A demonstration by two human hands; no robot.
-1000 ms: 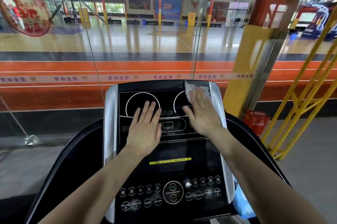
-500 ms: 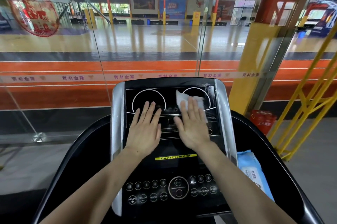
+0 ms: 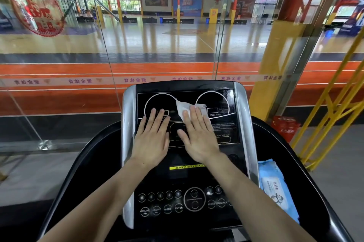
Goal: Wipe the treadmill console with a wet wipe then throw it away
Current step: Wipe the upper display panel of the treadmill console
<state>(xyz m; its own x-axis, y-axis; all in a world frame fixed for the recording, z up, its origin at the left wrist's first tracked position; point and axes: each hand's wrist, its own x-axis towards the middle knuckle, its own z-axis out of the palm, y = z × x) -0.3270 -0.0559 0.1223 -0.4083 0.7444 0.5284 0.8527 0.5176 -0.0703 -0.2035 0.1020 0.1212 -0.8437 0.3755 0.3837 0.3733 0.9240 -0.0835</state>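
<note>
The black treadmill console (image 3: 222,129) with silver side rails fills the lower middle of the head view. A white wet wipe (image 3: 182,108) lies crumpled on its upper display, between the two dial outlines. My right hand (image 3: 199,135) presses flat on the wipe with straight fingers; most of the wipe is hidden under the palm. To its left, my left hand (image 3: 152,137) rests flat on the display, fingers straight, holding nothing.
A blue pack of wet wipes (image 3: 275,186) lies on the black side tray right of the console. A glass wall (image 3: 78,54) stands just behind the treadmill. A red bin (image 3: 285,126) and yellow railing (image 3: 334,119) are on the right.
My right hand has slid the wipe leftward and down, from the console's top right corner to the middle of the display. My left hand has stayed in place.
</note>
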